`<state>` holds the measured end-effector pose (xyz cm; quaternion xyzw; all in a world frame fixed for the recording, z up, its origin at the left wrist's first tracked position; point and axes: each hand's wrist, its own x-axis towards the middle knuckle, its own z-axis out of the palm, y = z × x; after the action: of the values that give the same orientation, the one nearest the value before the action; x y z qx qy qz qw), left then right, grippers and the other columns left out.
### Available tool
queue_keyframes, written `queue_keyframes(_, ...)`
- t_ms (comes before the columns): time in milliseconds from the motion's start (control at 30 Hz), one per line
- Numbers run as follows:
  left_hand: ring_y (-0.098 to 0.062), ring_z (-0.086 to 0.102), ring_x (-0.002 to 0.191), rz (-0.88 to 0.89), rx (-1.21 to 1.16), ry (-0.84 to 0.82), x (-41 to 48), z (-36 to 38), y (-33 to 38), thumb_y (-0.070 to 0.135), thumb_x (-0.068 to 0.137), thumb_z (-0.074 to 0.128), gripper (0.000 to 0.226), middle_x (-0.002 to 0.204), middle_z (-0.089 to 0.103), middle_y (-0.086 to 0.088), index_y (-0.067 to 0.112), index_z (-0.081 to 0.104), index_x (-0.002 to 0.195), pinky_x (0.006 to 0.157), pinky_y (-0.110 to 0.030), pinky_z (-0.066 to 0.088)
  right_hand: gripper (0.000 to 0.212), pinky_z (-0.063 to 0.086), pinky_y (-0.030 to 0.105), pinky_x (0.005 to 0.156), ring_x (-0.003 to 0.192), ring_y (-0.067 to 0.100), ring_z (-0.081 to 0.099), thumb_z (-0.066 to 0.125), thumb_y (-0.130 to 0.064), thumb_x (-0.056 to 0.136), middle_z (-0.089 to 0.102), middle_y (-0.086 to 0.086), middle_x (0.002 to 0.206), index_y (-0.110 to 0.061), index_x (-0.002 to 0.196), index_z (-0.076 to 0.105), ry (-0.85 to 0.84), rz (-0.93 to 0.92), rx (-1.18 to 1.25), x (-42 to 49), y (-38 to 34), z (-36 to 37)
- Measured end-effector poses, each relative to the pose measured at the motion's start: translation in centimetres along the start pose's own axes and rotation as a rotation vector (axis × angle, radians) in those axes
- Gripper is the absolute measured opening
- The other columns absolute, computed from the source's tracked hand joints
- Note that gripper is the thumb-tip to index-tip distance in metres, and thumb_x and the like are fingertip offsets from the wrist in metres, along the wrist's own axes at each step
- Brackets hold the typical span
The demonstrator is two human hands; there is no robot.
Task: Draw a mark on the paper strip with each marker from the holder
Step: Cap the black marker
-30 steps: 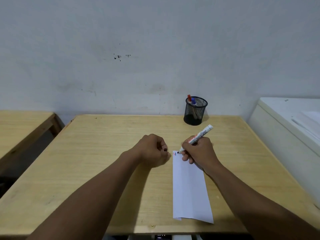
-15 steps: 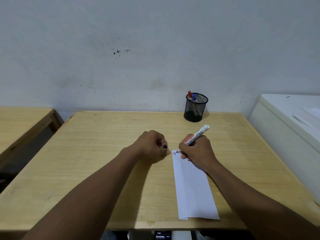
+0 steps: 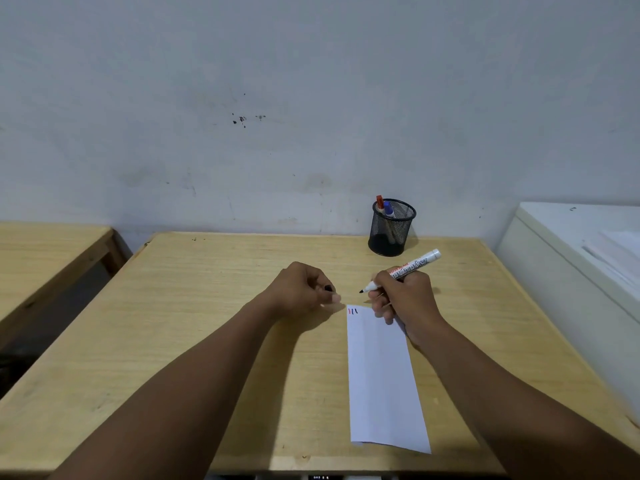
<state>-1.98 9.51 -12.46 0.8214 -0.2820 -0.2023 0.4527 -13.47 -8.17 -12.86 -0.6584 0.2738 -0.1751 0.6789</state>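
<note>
A white paper strip (image 3: 381, 375) lies lengthwise on the wooden table (image 3: 207, 323), with a red mark and two dark marks (image 3: 352, 311) at its far left corner. My right hand (image 3: 403, 299) grips a white marker (image 3: 412, 266) whose black tip (image 3: 361, 291) hangs just above and beyond the strip's far edge. My left hand (image 3: 304, 289) is curled into a fist left of the strip, with a small black cap (image 3: 327, 288) showing between its fingers. A black mesh holder (image 3: 392, 226) at the back holds a red-capped marker and a blue-capped marker.
A white cabinet (image 3: 571, 271) with papers on top stands right of the table. A second wooden table (image 3: 45, 258) sits at the left across a dark gap. The grey wall is close behind the holder.
The marker tip has lifted off the strip's far corner and moved slightly away, leaving a further dark mark beside the red one. My left hand stays fisted in place.
</note>
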Motion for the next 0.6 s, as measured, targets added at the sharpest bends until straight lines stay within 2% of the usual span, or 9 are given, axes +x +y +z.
queue_keyframes(100,-0.013,0.061,0.061,-0.001,-0.231,0.047,0.5,-1.1,1.7,0.011,0.08,0.085,0.015,0.067,0.065,-0.001,0.005,0.076,0.09,0.055,-0.017,0.045,0.013,0.039,0.025,0.041,0.045,0.016,0.057,0.066,-0.008,0.086,0.069,0.01,0.064,-0.003,0.076,0.072,-0.002,-0.086,-0.038,0.7,-2.7,0.1)
queue_keyframes(167,-0.016,0.066,0.069,-0.011,-0.348,0.069,1.0,-1.8,3.2,0.015,0.08,0.085,0.024,0.078,0.072,-0.002,0.004,0.075,0.099,0.06,-0.021,0.046,0.013,0.041,0.025,0.042,0.047,0.017,0.059,0.065,-0.008,0.088,0.069,0.01,0.066,-0.005,0.078,0.072,-0.047,-0.131,-0.054,1.4,-4.8,0.3)
queue_keyframes(267,-0.017,0.067,0.075,-0.013,-0.518,0.071,1.9,-2.4,5.0,0.028,0.082,0.083,0.027,0.089,0.074,-0.001,0.01,0.076,0.101,0.071,-0.029,0.045,0.014,0.042,0.026,0.042,0.048,0.018,0.059,0.066,-0.011,0.09,0.068,0.011,0.066,-0.005,0.078,0.071,-0.084,-0.152,-0.003,2.4,-7.9,0.5)
queue_keyframes(433,-0.015,0.063,0.067,-0.028,-0.751,0.059,3.4,-2.4,6.8,0.036,0.08,0.083,0.028,0.082,0.069,0.003,0.016,0.076,0.098,0.07,-0.029,0.043,0.017,0.039,0.026,0.046,0.048,0.017,0.057,0.069,-0.014,0.092,0.065,0.009,0.062,-0.002,0.08,0.071,-0.088,-0.136,0.142,3.3,-11.1,1.0)
queue_keyframes(600,-0.013,0.062,0.065,-0.014,-0.824,0.012,4.4,-2.0,7.7,0.042,0.067,0.086,0.045,0.078,0.068,0.005,0.016,0.076,0.103,0.068,-0.029,0.044,0.017,0.044,0.024,0.046,0.051,0.018,0.061,0.07,-0.015,0.092,0.068,0.011,0.066,-0.002,0.082,0.071,-0.085,-0.157,0.157,4.0,-11.9,1.2)
